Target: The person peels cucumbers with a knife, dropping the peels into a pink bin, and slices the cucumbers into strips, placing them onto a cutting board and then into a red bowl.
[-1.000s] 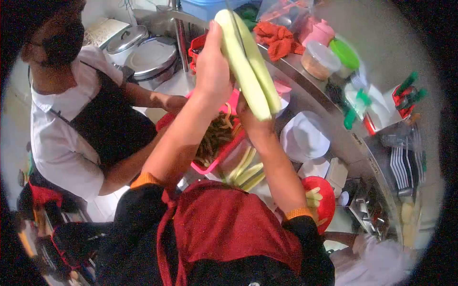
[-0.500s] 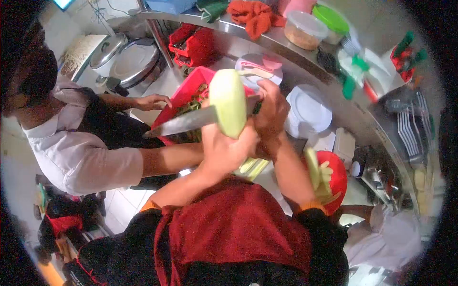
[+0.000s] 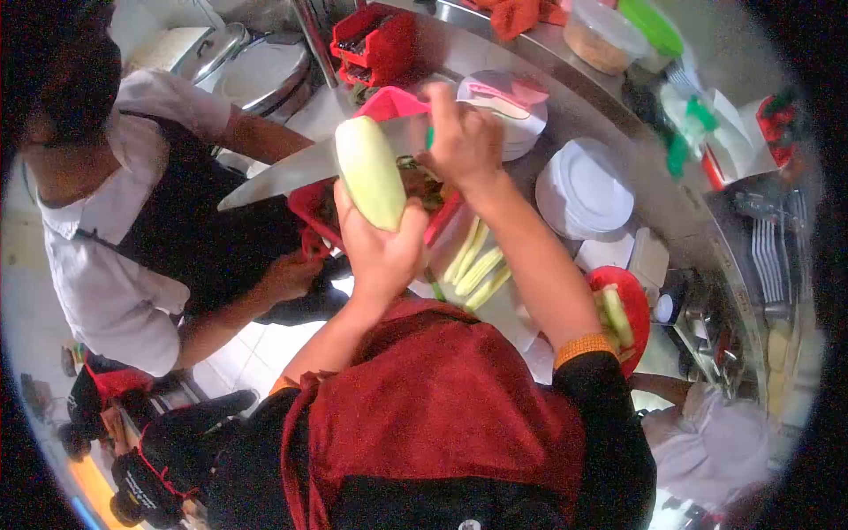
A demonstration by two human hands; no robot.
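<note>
My left hand [image 3: 382, 252] grips the lower end of a peeled pale green vegetable [image 3: 371, 172], held upright. My right hand [image 3: 468, 141] is wrapped round the handle of a large knife [image 3: 287, 174]. The blade passes behind the vegetable and points left; whether it touches is hidden. Beneath the hands is a red bin [image 3: 446, 221] with peelings inside. Several pale green strips [image 3: 477, 269] lie on the surface between my forearms. More pale pieces [image 3: 617, 316] sit in a red bowl [image 3: 638, 331] beside my right forearm.
A co-worker [image 3: 115, 238] stands at the left, one hand by the bin. White lidded tubs [image 3: 585, 190] and stacked plates [image 3: 517, 132] are beyond my right arm. Small red bins [image 3: 375, 44] stand at the back. A steel shelf [image 3: 565, 84] curves along the right. Another person [image 3: 707, 442] is at lower right.
The vegetable and both my hands have moved left, and the knife now reaches further left. My view has shifted, uncovering the strips. The co-worker's arm has drawn back from beside my left hand.
</note>
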